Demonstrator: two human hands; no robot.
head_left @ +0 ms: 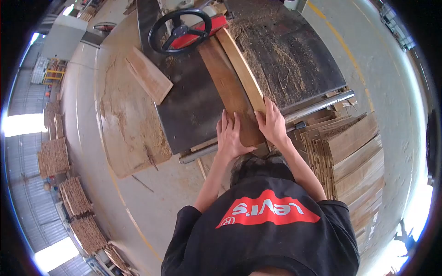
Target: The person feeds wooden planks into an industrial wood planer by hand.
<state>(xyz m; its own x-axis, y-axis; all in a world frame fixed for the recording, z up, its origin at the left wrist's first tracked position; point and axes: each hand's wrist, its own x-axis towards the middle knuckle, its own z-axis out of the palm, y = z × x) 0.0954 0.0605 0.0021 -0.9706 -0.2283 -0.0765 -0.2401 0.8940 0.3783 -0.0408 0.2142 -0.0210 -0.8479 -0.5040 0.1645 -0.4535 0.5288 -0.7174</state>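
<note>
A long brown wooden board (221, 78) lies on the black machine table (193, 108), its near end close to my body. Along its right side runs a pale, narrow wooden strip (241, 64). My left hand (231, 137) rests on the near left part of the board, fingers stretched forward and spread, thumb pointing right near the board's end. At the strip's near end is my right hand (273, 123); its thumb lies on the left side and its fingers on the right. The palm hides part of the strip. A black handwheel (180, 31) stands at the far end.
Another board (148, 76) lies across the table's left edge. Sawdust (281, 64) covers much of the right-hand table surface. Beside me on the right are stacked planks (352, 147). A metal rail (322, 103) borders the table's near edge. More wood stacks (76, 195) stand far left.
</note>
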